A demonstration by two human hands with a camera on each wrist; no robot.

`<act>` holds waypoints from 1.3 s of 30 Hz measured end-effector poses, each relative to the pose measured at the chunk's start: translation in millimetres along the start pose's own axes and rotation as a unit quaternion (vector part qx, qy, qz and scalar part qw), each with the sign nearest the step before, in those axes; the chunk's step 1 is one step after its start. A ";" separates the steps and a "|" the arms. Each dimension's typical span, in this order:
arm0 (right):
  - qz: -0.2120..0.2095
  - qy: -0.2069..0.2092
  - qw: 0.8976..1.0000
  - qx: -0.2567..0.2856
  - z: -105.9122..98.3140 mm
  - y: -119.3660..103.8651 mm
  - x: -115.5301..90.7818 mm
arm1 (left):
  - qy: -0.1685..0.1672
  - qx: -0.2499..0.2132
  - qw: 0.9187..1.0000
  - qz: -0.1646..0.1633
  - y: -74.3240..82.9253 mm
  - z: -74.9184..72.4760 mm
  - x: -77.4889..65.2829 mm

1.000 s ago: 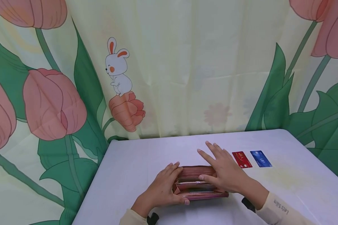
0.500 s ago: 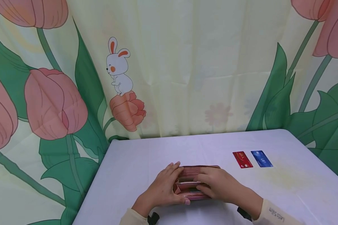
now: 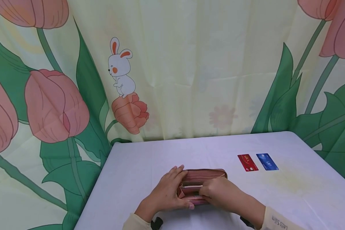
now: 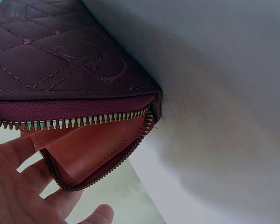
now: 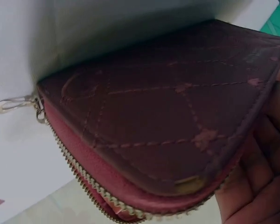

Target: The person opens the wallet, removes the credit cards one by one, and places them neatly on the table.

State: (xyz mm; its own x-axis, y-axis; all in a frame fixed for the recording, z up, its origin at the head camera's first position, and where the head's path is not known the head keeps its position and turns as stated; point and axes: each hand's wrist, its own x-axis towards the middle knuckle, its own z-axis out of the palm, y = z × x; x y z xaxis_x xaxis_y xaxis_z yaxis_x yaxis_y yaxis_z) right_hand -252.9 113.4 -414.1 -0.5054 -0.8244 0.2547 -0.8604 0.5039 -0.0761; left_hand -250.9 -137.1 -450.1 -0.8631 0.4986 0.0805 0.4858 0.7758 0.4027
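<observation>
A pink-brown zip-around wallet (image 3: 194, 174) stands unzipped on the table, its compartments facing up. The left hand (image 3: 166, 191) holds its left end, thumb along the near side and fingers over the far side. Over the right half, the right hand (image 3: 221, 193) has its fingers bent down into the compartments. Its fingertips are hidden, so what they touch inside cannot be told. Quilted stitching covers the wallet's outside (image 4: 46, 56) in the left wrist view, above metal zip teeth. A zip pull (image 5: 14, 104) hangs from one corner in the right wrist view.
A red card (image 3: 248, 163) and a blue card (image 3: 267, 161) lie side by side on the white tabletop (image 3: 143, 159), to the right of and beyond the wallet. Behind the table hangs a curtain (image 3: 184, 80) printed with tulips and a rabbit.
The right hand came down from above the wallet's right side, fingers spread at first, then bent into the compartments. The left hand, wallet and cards stayed in place.
</observation>
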 end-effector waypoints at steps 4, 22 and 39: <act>0.020 -0.031 0.998 -0.040 1.5 0.3 -1.1 | 0.001 0.003 1.000 0.005 1.3 0.4 2.3; 0.104 -0.093 0.990 -0.027 6.2 6.8 -6.6 | -0.002 -0.001 1.000 0.013 7.7 2.7 10.0; 0.077 -0.016 0.996 -0.029 -14.3 -1.6 -9.6 | 0.012 -0.039 0.999 0.006 -2.1 1.8 -0.9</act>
State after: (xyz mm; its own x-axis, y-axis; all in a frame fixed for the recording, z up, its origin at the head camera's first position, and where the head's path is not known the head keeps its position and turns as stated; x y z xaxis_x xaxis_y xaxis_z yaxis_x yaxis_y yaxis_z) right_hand -245.7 124.2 -402.7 -0.6335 -0.7436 0.2138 -0.7678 0.6383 -0.0551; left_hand -250.9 -138.5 -452.7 -0.8611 0.4969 0.1077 0.4845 0.7375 0.4706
